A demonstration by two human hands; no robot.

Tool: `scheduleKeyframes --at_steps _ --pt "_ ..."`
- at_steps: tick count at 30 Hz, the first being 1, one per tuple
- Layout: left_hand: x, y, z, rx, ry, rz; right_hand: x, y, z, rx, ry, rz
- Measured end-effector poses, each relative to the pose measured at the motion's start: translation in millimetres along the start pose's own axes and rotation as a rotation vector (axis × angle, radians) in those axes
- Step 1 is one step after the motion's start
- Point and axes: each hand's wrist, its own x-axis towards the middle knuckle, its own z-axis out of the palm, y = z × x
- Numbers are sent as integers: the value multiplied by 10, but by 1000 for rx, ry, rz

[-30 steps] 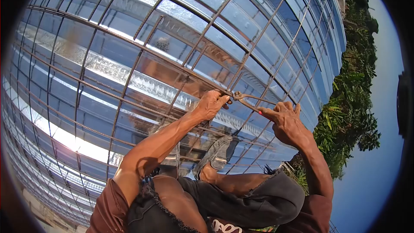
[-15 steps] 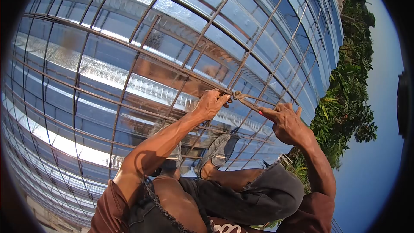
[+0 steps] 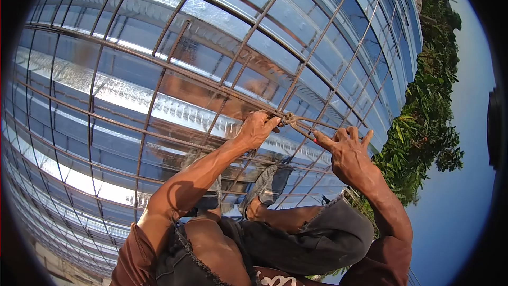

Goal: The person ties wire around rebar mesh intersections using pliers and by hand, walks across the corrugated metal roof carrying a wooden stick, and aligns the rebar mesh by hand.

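Note:
My right hand (image 3: 349, 151) is wrapped round the handles of metal pincers (image 3: 307, 125), whose jaws point left to a crossing of rusty steel bars (image 3: 227, 90). Just left of the jaws, my left hand (image 3: 259, 128) is closed at the same crossing, thumb and fingers pressed together. What lies between those fingers is too small and hidden to name. The bars form a grid above shiny corrugated metal sheets (image 3: 180, 107).
My shoes (image 3: 268, 185) are on the grid just below my hands, and my bent knee (image 3: 338, 238) is at the lower right. Green trees (image 3: 423, 127) stand beyond the sheets' right edge. A bar with a free end (image 3: 187, 22) lies at the upper left.
My right hand has shifted slightly, and the pincers' handles have turned a little at the crossing. My left hand has stayed almost in place. The view has moved slightly.

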Motion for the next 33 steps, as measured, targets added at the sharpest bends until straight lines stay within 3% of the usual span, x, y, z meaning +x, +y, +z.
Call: scheduleKeyframes --at_steps 3,7,9,13,16,19,21,22,24,25,27,28,29,30,31,33 --pt "14 -78 42 -22 27 65 3 -63 -51 -60 42 9" --pt "24 -97 41 -4 -10 4 31 -96 -198 -62 -32 -2" --pt "41 -151 69 -48 -1 7 52 -129 -256 88 -143 17" --pt "58 -213 92 -54 -16 -6 103 92 4 295 -43 33" --pt "65 -200 81 -105 55 134 173 204 213 488 -159 -11" --pt "13 -98 28 -32 -34 -5 131 170 481 626 -170 -10" --pt "-81 -109 85 82 175 -17 80 54 695 699 -2 38" --pt "-151 -43 95 85 174 -16 65 44 831 727 57 11" --pt "-373 112 122 159 408 165 38 4 968 767 91 16" --pt "-473 195 139 164 402 167 26 -16 994 800 128 21" --pt "-603 312 185 634 249 586 11 -29 989 845 96 -32" --pt "-578 326 256 635 254 589 30 -35 940 880 57 -95" --pt "-539 346 377 691 240 724 22 -46 859 876 57 -101" --pt "-526 351 486 744 221 854 -14 -121 630 1523 -327 145" --pt "-475 318 550 743 227 848 -20 -178 503 2124 -754 432" --pt "-231 267 563 635 82 1072 -45 -282 567 2290 -826 368"
